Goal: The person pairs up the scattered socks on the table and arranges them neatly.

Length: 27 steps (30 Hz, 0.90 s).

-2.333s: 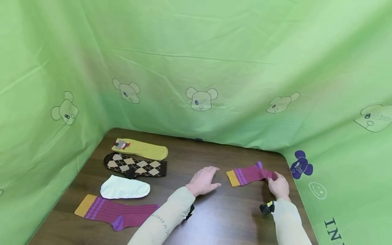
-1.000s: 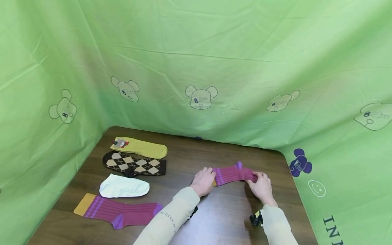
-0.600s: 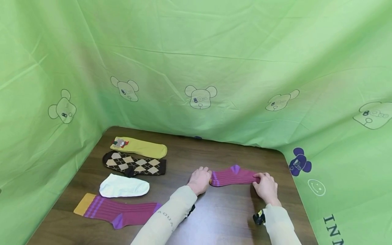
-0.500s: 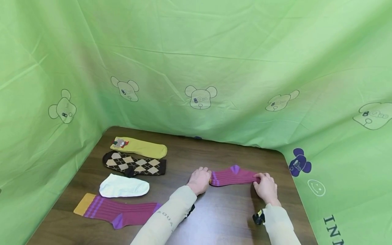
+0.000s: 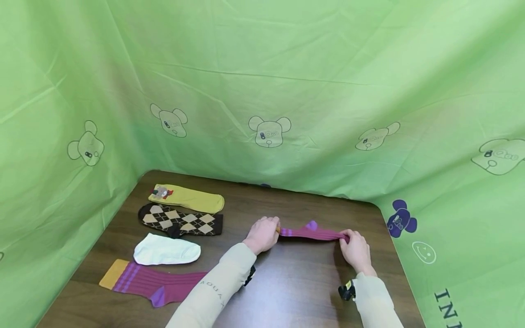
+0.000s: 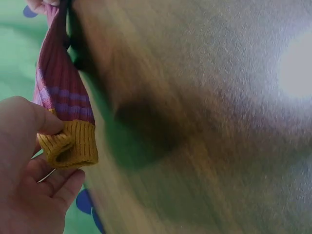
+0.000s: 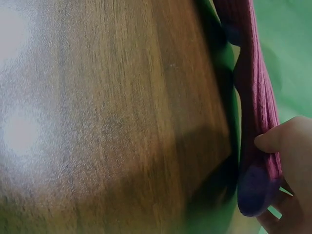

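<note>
A magenta ribbed sock (image 5: 315,233) with purple stripes is stretched between my two hands, raised off the table. My left hand (image 5: 263,234) pinches its mustard cuff (image 6: 80,141) between thumb and fingers; in the left wrist view the cuff's edge folds around the thumb tip. At the other end my right hand (image 5: 356,250) pinches the toe part, and the purple toe tip (image 7: 256,191) sticks out below the thumb in the right wrist view. A matching magenta sock (image 5: 151,282) lies flat at the front left, its toe end hidden by my left sleeve.
On the left of the brown table (image 5: 295,291) lie a white sock (image 5: 166,250), a black and beige argyle sock (image 5: 182,221) and a yellow sock (image 5: 193,199), one behind another. Green cloth (image 5: 270,82) with printed bears hangs around the table's back and sides.
Both hands took the sock by its ends and moved it leftward. Since half a second ago it has been lifted off the table, its fabric bunched narrower.
</note>
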Each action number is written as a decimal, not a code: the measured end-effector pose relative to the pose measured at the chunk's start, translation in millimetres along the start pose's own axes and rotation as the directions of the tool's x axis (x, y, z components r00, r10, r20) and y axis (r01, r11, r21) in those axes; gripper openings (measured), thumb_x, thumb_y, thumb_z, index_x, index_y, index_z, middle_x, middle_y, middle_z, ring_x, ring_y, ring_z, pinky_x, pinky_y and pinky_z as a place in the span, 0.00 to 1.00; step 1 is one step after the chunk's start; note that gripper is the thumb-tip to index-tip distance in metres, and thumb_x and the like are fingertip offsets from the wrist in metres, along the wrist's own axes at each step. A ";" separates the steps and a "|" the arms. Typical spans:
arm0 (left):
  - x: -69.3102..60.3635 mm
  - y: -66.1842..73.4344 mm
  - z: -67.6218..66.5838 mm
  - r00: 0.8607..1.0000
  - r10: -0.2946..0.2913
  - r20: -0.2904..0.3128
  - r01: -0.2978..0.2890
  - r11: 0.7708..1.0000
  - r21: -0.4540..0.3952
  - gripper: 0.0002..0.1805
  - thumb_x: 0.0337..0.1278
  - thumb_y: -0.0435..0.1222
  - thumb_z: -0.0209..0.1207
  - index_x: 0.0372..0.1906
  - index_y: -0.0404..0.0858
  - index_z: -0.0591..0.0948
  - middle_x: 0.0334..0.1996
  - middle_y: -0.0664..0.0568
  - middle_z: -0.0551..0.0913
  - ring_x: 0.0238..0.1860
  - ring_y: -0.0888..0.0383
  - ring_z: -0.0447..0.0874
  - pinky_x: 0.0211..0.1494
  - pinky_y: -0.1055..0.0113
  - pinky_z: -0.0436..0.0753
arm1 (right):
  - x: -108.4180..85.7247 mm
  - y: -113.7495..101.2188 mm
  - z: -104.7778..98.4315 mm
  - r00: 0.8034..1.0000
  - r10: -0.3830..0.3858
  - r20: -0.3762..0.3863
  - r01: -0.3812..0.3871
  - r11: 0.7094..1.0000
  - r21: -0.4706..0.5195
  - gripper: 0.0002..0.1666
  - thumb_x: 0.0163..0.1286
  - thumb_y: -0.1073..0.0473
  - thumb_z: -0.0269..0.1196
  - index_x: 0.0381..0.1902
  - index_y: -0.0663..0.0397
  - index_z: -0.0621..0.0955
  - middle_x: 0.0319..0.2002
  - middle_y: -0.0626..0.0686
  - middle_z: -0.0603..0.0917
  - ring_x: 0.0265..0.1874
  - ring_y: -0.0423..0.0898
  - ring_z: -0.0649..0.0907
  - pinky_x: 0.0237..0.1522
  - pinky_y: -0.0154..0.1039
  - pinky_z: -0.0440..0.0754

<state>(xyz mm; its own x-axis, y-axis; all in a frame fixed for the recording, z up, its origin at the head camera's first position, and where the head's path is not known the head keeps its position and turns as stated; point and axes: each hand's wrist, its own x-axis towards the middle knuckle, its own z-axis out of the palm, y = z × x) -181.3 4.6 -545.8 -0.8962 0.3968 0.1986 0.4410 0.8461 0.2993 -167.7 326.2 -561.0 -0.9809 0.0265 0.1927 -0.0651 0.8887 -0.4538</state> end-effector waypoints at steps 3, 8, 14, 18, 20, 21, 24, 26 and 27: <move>0.6 -3.4 -2.6 1.000 -0.021 0.001 0.021 0.999 -0.038 0.06 0.56 0.32 0.64 0.36 0.44 0.78 0.31 0.56 0.81 0.38 0.53 0.81 0.42 0.61 0.81 | -0.7 -2.3 -0.9 1.000 0.006 0.002 -0.006 1.000 0.026 0.11 0.67 0.66 0.61 0.46 0.61 0.84 0.43 0.64 0.83 0.46 0.67 0.81 0.45 0.64 0.75; 1.4 -10.0 -11.0 0.997 -0.078 0.008 0.078 0.991 -0.108 0.06 0.57 0.32 0.63 0.36 0.44 0.77 0.32 0.56 0.80 0.38 0.54 0.80 0.41 0.60 0.81 | -0.2 -6.2 -3.1 0.999 0.035 0.006 -0.036 0.998 0.060 0.11 0.68 0.67 0.60 0.47 0.60 0.83 0.46 0.64 0.83 0.47 0.65 0.82 0.47 0.62 0.75; 1.7 -18.4 -23.2 0.997 -0.079 0.006 0.079 0.987 -0.139 0.08 0.57 0.29 0.63 0.38 0.44 0.78 0.33 0.55 0.78 0.40 0.54 0.79 0.44 0.60 0.80 | 0.2 -10.7 -4.6 0.999 0.020 -0.034 -0.017 0.996 0.083 0.10 0.68 0.68 0.61 0.45 0.57 0.84 0.46 0.62 0.84 0.44 0.63 0.82 0.45 0.60 0.75; 1.6 -22.2 -27.6 0.999 -0.042 0.002 0.042 0.991 -0.130 0.12 0.53 0.25 0.64 0.37 0.45 0.77 0.35 0.55 0.78 0.41 0.53 0.78 0.46 0.61 0.80 | 1.9 -14.4 -5.2 0.998 0.003 -0.065 0.004 0.994 0.112 0.10 0.67 0.70 0.61 0.44 0.58 0.84 0.44 0.62 0.85 0.41 0.61 0.82 0.44 0.58 0.75; 1.0 -24.1 -29.1 1.000 -0.028 0.000 0.028 0.993 -0.117 0.14 0.52 0.24 0.63 0.37 0.45 0.77 0.35 0.56 0.78 0.41 0.53 0.78 0.47 0.61 0.80 | 3.6 -16.3 -5.5 0.996 -0.010 -0.087 0.021 0.991 0.131 0.10 0.66 0.70 0.61 0.44 0.59 0.85 0.43 0.62 0.86 0.39 0.60 0.82 0.43 0.58 0.75; 0.4 -24.9 -29.9 1.000 -0.025 -0.004 0.025 0.993 -0.114 0.15 0.52 0.23 0.63 0.38 0.45 0.77 0.36 0.55 0.79 0.41 0.53 0.78 0.47 0.61 0.80 | 4.4 -17.4 -5.8 0.995 -0.015 -0.098 0.029 0.990 0.142 0.11 0.66 0.70 0.61 0.44 0.59 0.85 0.42 0.62 0.86 0.39 0.60 0.82 0.43 0.57 0.75; -1.1 -27.6 -32.5 0.999 -0.028 -0.036 0.024 0.992 -0.121 0.15 0.55 0.23 0.61 0.41 0.44 0.79 0.38 0.54 0.81 0.43 0.52 0.79 0.48 0.59 0.80 | 6.6 -20.5 -7.1 0.992 -0.024 -0.127 0.045 0.985 0.168 0.12 0.65 0.71 0.61 0.44 0.60 0.85 0.41 0.62 0.86 0.37 0.59 0.81 0.42 0.56 0.76; -1.7 -29.3 -34.8 0.997 -0.035 -0.062 0.026 0.991 -0.128 0.14 0.59 0.23 0.59 0.46 0.43 0.79 0.41 0.52 0.82 0.45 0.51 0.80 0.50 0.59 0.80 | 7.8 -22.6 -8.2 0.990 -0.018 -0.138 0.043 0.982 0.182 0.11 0.65 0.72 0.61 0.43 0.59 0.85 0.40 0.62 0.86 0.36 0.58 0.81 0.41 0.54 0.75; -1.8 -30.2 -35.7 0.996 -0.035 -0.078 0.025 0.991 -0.134 0.14 0.62 0.24 0.57 0.48 0.42 0.79 0.42 0.51 0.82 0.46 0.50 0.80 0.52 0.58 0.80 | 8.3 -23.2 -8.6 0.990 -0.014 -0.142 0.041 0.982 0.186 0.11 0.65 0.72 0.61 0.43 0.59 0.85 0.40 0.62 0.86 0.35 0.58 0.80 0.40 0.54 0.75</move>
<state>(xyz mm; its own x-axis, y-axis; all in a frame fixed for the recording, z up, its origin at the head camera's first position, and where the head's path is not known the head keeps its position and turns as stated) -191.3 -34.4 -522.0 -0.9047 0.3378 0.2596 0.4212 0.8002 0.4268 -172.8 309.8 -541.3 -0.9440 0.0783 0.3205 -0.1380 0.7887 -0.5991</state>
